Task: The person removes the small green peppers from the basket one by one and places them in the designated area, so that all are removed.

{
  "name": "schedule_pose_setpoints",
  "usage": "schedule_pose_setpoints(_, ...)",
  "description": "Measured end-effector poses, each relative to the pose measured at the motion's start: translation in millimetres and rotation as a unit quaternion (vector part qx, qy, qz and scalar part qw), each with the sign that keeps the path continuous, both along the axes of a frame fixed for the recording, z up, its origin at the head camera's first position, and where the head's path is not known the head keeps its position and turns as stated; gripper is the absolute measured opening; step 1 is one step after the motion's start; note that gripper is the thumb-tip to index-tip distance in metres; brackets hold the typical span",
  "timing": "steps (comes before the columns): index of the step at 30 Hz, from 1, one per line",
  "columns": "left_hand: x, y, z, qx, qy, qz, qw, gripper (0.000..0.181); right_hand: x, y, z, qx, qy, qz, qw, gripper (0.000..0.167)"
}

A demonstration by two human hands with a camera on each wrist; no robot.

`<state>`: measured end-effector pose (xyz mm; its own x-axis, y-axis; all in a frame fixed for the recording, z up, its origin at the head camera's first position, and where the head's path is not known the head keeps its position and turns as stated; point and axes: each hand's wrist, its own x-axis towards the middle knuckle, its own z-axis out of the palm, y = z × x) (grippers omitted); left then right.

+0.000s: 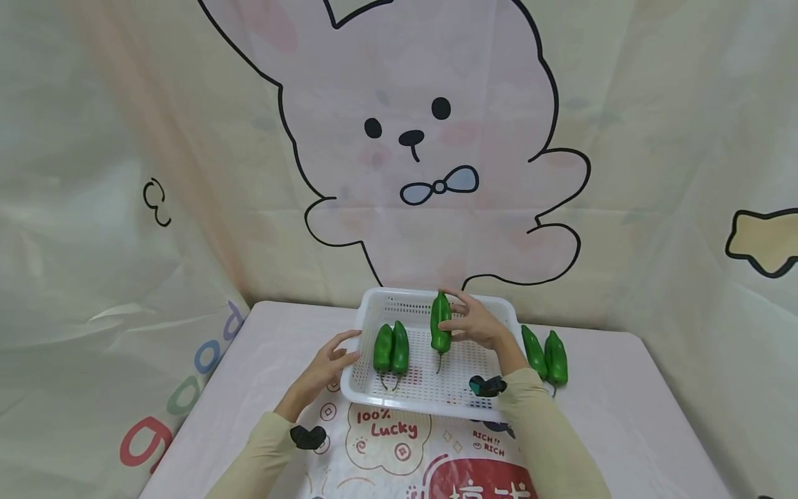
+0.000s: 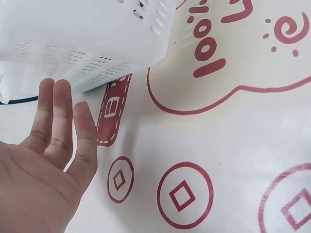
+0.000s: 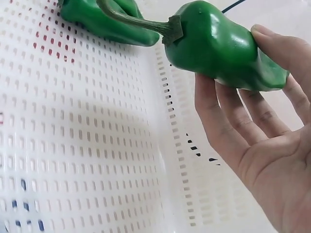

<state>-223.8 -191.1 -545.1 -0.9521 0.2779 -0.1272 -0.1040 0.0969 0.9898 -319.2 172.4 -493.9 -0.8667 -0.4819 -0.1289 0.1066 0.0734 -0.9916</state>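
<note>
A white perforated plastic basket (image 1: 436,389) stands on the table. My right hand (image 1: 479,324) holds a green pepper (image 1: 440,329) over the basket, its stem pointing toward me. In the right wrist view the thumb and fingers pinch this green pepper (image 3: 218,46) around its body and tip. Two more green peppers, a left one (image 1: 383,348) and a right one (image 1: 401,348), lie side by side in the basket's left part. At the basket's left edge is my left hand (image 1: 324,365), with fingertips at the outer wall (image 2: 97,36) and fingers extended in the left wrist view.
Right of the basket, two green peppers, one nearer it (image 1: 533,352) and one farther right (image 1: 556,360), lie on the table, partly beside my right forearm. A white tablecloth (image 1: 623,402) with red printing covers the table. Behind it hangs a cartoon-printed curtain (image 1: 424,235).
</note>
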Motion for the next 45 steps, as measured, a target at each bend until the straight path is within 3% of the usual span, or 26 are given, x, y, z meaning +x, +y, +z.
schedule_pose_setpoints(9,-0.1,1.4,0.0,-0.021,0.025,0.018,0.9993,0.058,10.5,16.4,12.7,0.016,0.033,0.004,0.9993,0.088)
schedule_pose_setpoints(23,1.6,0.2,-1.7,-0.032,0.025,0.034,0.9986,0.056,25.3,40.1,19.5,0.019,0.069,-0.036,0.9968,0.084)
schedule_pose_setpoints(45,-0.2,2.3,-1.3,-0.03,0.032,0.032,0.9985,0.056,38.4,83.4,46.5,0.004,0.079,-0.057,0.9952,0.083)
